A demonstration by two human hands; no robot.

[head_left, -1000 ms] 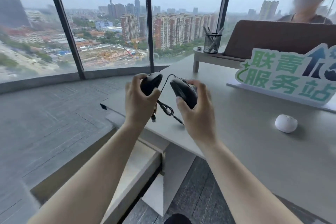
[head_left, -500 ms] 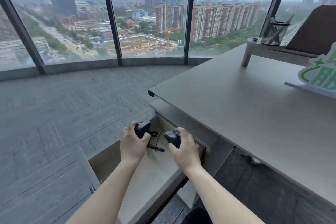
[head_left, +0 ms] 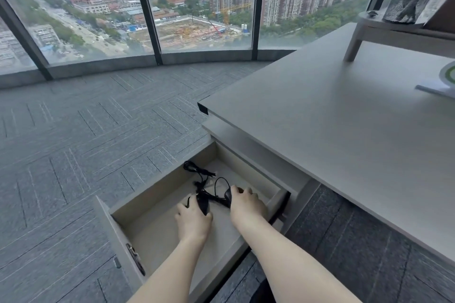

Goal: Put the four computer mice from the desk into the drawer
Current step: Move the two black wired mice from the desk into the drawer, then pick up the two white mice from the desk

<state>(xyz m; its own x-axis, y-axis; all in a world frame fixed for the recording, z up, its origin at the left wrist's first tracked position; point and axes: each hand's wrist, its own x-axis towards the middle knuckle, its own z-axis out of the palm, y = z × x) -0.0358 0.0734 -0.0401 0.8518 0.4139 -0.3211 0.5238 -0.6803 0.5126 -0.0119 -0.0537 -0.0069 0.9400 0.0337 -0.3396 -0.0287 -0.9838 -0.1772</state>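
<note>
Both my hands are down inside the open drawer (head_left: 157, 184) under the desk (head_left: 344, 130). My left hand (head_left: 193, 220) is closed on a black wired mouse (head_left: 203, 203) resting on the drawer floor. Just to its right, my right hand (head_left: 246, 206) covers a second black wired mouse (head_left: 228, 195), of which only the front edge shows. Their black cables (head_left: 200, 174) lie tangled toward the drawer's back corner. No other mouse is in view.
The drawer's front panel (head_left: 118, 236) juts out over the grey carpet at the lower left. On the desk's far right stand a raised shelf (head_left: 398, 29) with a mesh pen holder (head_left: 406, 0) and the edge of a green-and-white sign (head_left: 443, 81). Floor-to-ceiling windows run behind.
Both hands carried the two black mice from above the desk down into the drawer and now press them onto its floor. My view tilted down and left, so the white mouse is gone from sight.
</note>
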